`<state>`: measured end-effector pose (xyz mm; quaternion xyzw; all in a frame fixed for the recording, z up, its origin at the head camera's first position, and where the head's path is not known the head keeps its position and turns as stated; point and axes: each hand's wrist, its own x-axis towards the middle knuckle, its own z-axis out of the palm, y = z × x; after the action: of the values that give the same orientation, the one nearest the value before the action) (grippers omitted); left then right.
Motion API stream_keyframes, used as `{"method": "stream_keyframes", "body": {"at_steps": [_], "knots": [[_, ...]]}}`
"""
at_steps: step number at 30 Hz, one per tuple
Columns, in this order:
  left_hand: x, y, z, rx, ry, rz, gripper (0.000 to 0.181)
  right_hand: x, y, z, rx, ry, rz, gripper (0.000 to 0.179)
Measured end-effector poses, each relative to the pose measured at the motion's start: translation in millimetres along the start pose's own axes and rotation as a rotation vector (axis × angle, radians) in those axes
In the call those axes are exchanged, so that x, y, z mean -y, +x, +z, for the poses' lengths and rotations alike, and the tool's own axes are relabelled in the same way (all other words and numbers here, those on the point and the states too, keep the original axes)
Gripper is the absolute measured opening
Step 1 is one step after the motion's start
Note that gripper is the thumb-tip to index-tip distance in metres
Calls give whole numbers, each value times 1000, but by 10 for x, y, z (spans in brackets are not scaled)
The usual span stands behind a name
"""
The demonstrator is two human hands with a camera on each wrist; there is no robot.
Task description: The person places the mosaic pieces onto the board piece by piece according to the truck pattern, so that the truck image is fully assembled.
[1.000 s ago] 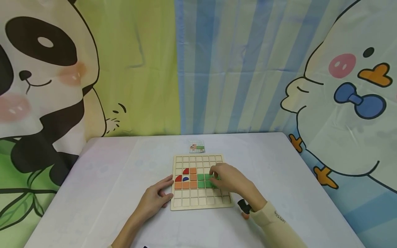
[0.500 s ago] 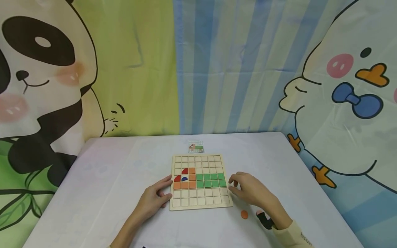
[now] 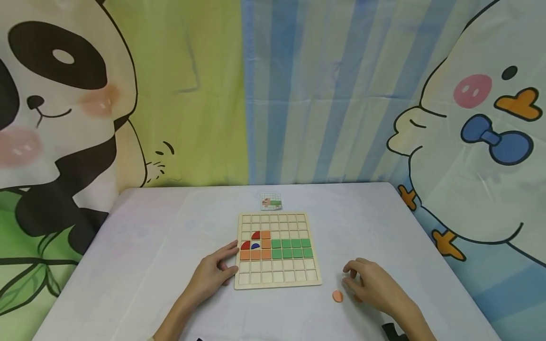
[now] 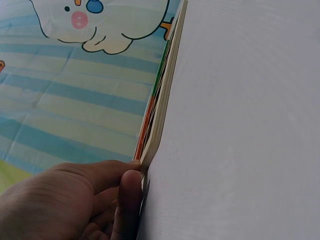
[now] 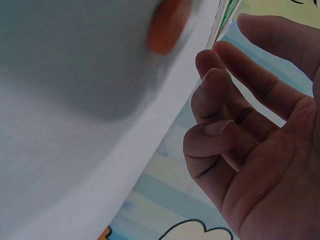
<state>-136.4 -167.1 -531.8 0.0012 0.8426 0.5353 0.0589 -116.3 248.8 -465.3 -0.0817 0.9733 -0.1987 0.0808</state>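
A square wooden grid board lies mid-table in the head view. Inlaid in it are green tiles, orange tiles, red curved pieces and a blue and white piece. My left hand touches the board's left edge with extended fingers and thumb; in the left wrist view its fingertips are right at the corner. To the board's right, my right hand hovers with loosely bent fingers and nothing between them. Beside it lies an orange round piece; another orange piece is mostly hidden beneath the hand.
Behind the board lies a small picture card with a similar coloured pattern on a grid. A white cloth covers the table. Cartoon curtains hang behind it. A black strap crosses my right wrist.
My right hand has left the green tiles and moved right and nearer to me, uncovering the tiles' right end and an orange round piece. The left hand stays at the board's edge.
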Motion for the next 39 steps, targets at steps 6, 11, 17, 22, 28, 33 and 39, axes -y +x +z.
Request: {"method": "stream_keyframes", "body": {"at_steps": [6,11,17,22,28,33,39], "knots": [[-9,6,2,1,7,1,57,-115,-184,7,-6,-51,54,20],[-7,-2,-2,-2,-5,16,56,-156,-250,21,2,-89,69,20],[-8,-7,-2,4,-19,35,55,-194,-271,48,22,-93,62,19],[-1,0,-5,4,-5,21,56,-228,-272,55,23,-89,43,21],[-1,1,0,6,-12,19,56,-243,-254,50,50,-64,70,21],[-16,-15,0,3,-23,30,55,-263,-245,44,62,-55,62,22],[-33,-17,-2,-3,-19,27,55,-257,-218,41,74,-29,84,20]]}}
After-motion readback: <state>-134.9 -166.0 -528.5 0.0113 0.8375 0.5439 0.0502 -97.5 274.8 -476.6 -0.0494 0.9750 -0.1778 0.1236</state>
